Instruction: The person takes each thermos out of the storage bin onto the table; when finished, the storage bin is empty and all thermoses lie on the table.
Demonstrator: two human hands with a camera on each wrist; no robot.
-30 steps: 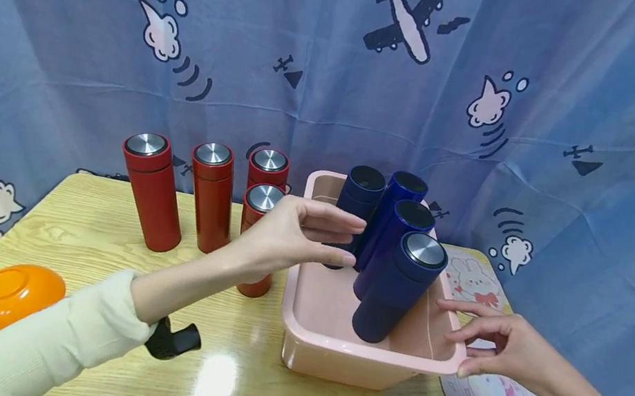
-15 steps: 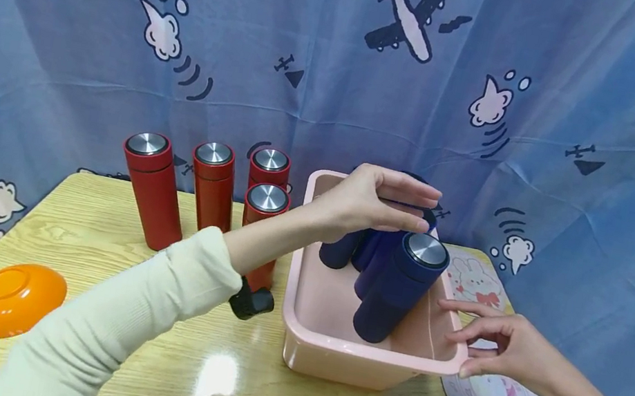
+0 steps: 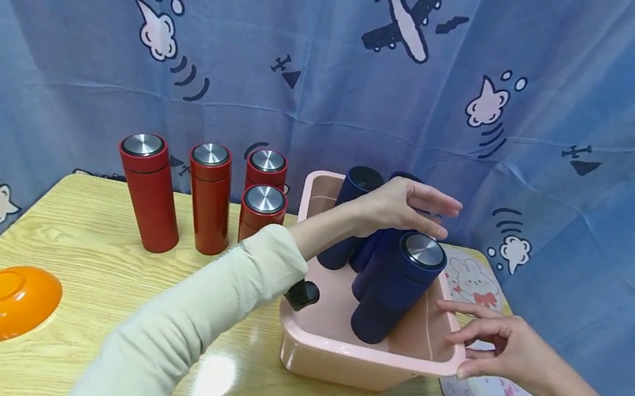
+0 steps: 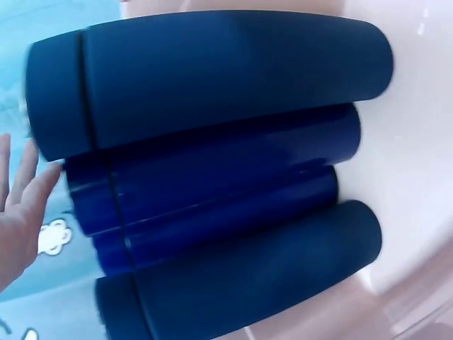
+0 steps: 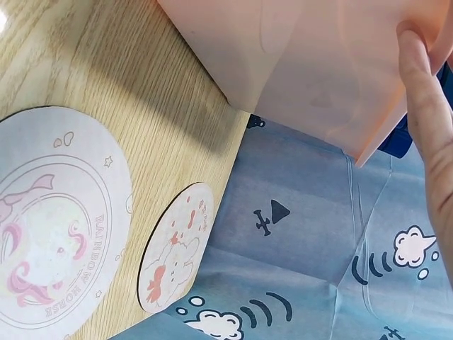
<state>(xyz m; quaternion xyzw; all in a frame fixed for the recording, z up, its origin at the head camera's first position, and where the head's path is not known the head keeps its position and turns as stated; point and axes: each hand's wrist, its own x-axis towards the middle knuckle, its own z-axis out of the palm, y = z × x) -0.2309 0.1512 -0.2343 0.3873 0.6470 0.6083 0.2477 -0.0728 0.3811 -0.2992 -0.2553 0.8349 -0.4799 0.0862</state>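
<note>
Over the tub [image 3: 336,364], the left hand [image 3: 407,206], thumb apart from straight fingers, partly hides blue bottles [image 3: 385,300]; the right hand [image 3: 501,344] grips the tub's edge.

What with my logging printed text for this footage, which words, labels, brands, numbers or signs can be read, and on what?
"RAINBOW HORSE": on the round pony mat, right wrist view.
Too small to read: the red writing near the edge of the rabbit mat.
No readable text: the blue bottles, red bottles, pink bin, orange bowl and curtain, which shows only drawings.
</note>
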